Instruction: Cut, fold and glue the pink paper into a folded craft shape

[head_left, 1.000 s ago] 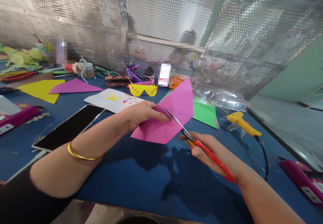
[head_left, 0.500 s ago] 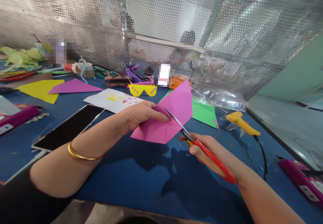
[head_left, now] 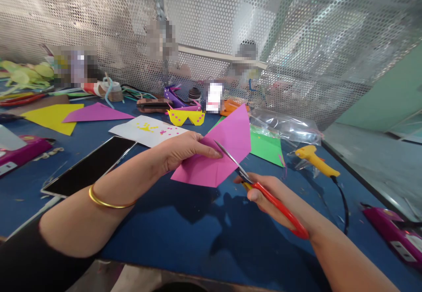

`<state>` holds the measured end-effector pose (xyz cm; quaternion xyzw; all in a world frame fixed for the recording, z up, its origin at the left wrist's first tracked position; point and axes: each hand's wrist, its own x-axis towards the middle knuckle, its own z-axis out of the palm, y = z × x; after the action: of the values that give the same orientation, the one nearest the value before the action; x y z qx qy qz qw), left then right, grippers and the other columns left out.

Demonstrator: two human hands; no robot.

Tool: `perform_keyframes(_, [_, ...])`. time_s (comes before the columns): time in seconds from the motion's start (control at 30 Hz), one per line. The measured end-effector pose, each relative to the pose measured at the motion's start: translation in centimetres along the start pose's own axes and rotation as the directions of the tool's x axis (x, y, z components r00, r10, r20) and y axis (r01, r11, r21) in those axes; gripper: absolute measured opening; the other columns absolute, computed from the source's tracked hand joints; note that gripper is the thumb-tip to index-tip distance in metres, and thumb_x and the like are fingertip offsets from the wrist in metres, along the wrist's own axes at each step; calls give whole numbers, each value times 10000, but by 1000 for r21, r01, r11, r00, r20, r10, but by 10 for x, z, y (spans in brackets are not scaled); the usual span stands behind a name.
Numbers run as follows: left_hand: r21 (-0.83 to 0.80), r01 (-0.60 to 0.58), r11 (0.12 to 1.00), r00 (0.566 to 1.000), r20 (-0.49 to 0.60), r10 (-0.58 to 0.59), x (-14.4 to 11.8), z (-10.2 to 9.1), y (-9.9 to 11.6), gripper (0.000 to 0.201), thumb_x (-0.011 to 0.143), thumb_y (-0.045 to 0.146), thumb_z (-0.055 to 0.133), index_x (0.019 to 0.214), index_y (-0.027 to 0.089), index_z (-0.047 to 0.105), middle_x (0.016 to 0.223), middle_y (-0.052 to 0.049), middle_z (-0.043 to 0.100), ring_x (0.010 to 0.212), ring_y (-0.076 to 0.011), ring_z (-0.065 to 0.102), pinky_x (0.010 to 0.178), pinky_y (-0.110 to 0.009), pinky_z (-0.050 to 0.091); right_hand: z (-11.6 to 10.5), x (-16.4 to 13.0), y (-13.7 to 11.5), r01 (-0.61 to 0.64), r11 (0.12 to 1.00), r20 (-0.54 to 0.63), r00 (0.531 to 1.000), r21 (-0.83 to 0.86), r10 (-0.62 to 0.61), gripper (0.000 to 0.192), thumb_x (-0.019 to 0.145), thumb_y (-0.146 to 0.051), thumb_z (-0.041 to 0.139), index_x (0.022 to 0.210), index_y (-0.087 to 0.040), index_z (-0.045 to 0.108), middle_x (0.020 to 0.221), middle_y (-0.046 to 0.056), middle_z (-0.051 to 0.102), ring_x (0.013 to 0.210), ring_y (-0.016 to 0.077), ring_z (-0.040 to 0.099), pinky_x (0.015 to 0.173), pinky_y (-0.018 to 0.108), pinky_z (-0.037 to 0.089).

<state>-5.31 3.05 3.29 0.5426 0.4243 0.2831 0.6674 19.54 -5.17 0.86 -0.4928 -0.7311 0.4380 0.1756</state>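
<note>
Glare streaks clear plastic (head_left: 292,128); shadows darken the tabletop (head_left: 161,235).

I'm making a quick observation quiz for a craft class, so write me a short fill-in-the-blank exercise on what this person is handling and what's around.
1. The right hand grips a pair of ____ by their red-coloured handles.
2. The left hand holds a sheet coloured ____.
3. The glue gun lying to the right has a ____ body.
4. The surface of the table is ____.

Missing words: scissors; pink; yellow; blue.
</note>
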Motion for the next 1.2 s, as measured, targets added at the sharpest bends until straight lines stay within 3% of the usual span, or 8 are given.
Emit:
perform_keyframes(0.43, [-8, 20, 1000, 1000, 1, -20, 0, 0, 0, 301, 474, 288, 901, 745, 199, 801, 764, -41, 772, 797, -234, 702, 867, -387, 550, 1, 1, -1, -31, 999, -10, 999, 12, 31, 776, 815, -855, 457, 1123, -160, 618, 617, -80, 290, 501, 83, 262, 457, 231, 234])
perform_keyframes(0.8, [29, -22, 999, 999, -23, 22, 0, 1, 0, 227, 528, 265, 875, 734, 202, 803, 785, -40, 771, 825, -235, 690, 872, -382, 538, -4, 1, 11, 113, 989, 62, 991, 92, -119, 768, 797, -858, 480, 1175, -193, 553, 689, -57, 358, 560, 100, 305, 487, 247, 250])
perform_keyframes(1.07, [11, -16, 1000, 999, -27, 17, -3, 1, 4, 249, 524, 248, 892, 746, 179, 802, 759, -45, 763, 726, -188, 678, 796, -336, 547, -11, 1, 15, 107, 986, 67, 991, 131, -117, 742, 719, -869, 565, 1075, -218, 557, 739, -40, 394, 627, 115, 301, 534, 263, 237])
perform_keyframes(1.2, [-12, -43, 999, 998, -53, 42, -4, -2, 7, 212, 531, 240, 889, 714, 193, 794, 749, -38, 756, 740, -193, 682, 795, -336, 546, -16, 2, 20, 96, 988, 58, 993, 125, -104, 756, 714, -860, 583, 1142, -236, 578, 750, -37, 392, 635, 123, 306, 540, 264, 244])
